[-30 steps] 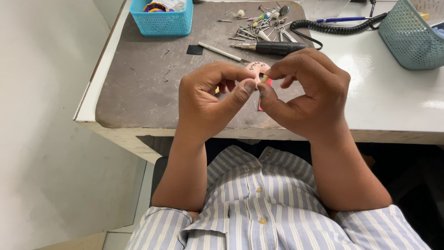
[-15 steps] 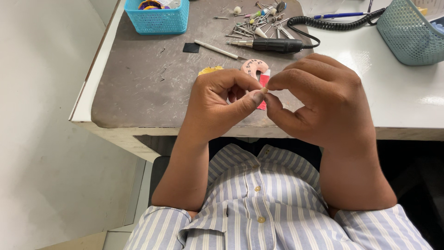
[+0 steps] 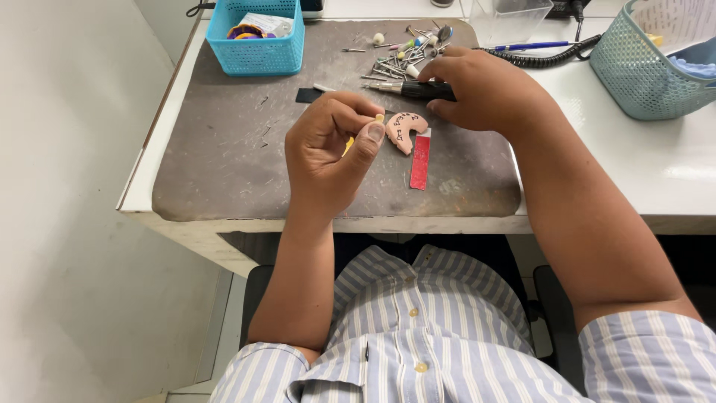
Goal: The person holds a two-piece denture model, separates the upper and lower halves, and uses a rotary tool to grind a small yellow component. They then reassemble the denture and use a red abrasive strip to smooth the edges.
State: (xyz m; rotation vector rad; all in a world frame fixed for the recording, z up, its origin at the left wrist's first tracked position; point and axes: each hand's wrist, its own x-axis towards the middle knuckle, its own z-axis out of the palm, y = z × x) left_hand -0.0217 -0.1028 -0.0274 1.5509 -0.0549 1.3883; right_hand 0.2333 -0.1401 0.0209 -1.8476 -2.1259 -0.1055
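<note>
Tool pick-up, with the small piece pinched and ready

Your right hand closes on the black handpiece on the worktop; your left hand pinches a tiny piece beside the pink cast. Next, I judge, lift the tool cleanly.

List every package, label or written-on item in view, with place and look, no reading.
Pink curved piece: on the grey mat, between the hands, dark handwriting.
Packet: in the blue basket, pale, printed.
White sheet: in the teal basket, written on.
</note>
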